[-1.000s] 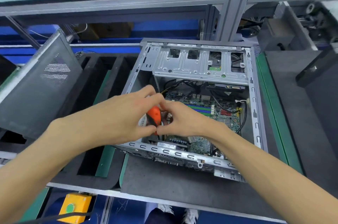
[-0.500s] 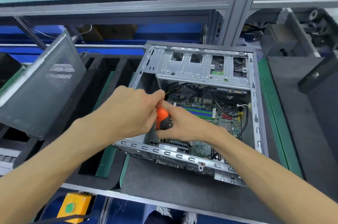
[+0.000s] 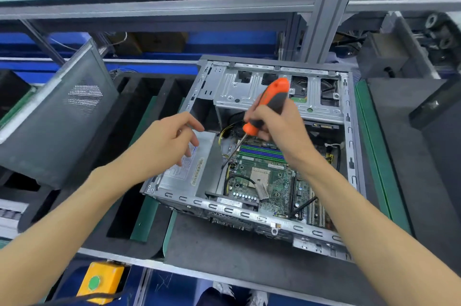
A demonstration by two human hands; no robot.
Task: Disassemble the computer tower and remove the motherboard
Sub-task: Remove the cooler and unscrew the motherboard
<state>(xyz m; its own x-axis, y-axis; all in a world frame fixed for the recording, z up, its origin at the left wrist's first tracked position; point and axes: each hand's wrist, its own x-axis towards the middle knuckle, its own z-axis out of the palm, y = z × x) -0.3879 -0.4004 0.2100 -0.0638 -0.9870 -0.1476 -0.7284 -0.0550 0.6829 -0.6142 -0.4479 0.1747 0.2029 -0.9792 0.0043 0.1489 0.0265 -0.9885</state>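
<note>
While the computer case (image 3: pixel 350 156) is lying open on its side on the dark mat (image 3: pixel 224 243), the right hand (image 3: pixel 279 128) is gripping an orange and grey screwdriver (image 3: pixel 269 106), fingers curled round the lower handle. Its shaft is slanting down and left inside the case, the tip sitting at the left edge of the motherboard (image 3: pixel 264 178), just beside the yellow wires (image 3: pixel 223 136). The motherboard is lying flat on the case floor, ringed by the case's metal walls. The left hand (image 3: pixel 169 143) is hovering over the silver power supply (image 3: pixel 189 168) in the case's near left corner, fingers loosely spread and holding nothing; whether the fingertips are touching it I cannot tell. Toward the case's far side the drive cage (image 3: pixel 249 91) is overhanging the board's far edge, leaving open room only above the board's middle and near part. Left of the case, well apart, a grey side panel (image 3: pixel 55 126) is leaning tilted over black foam slots (image 3: pixel 139 131). Near the case's front left, below the bench edge, a yellow button box (image 3: pixel 104 280) is sitting.
</note>
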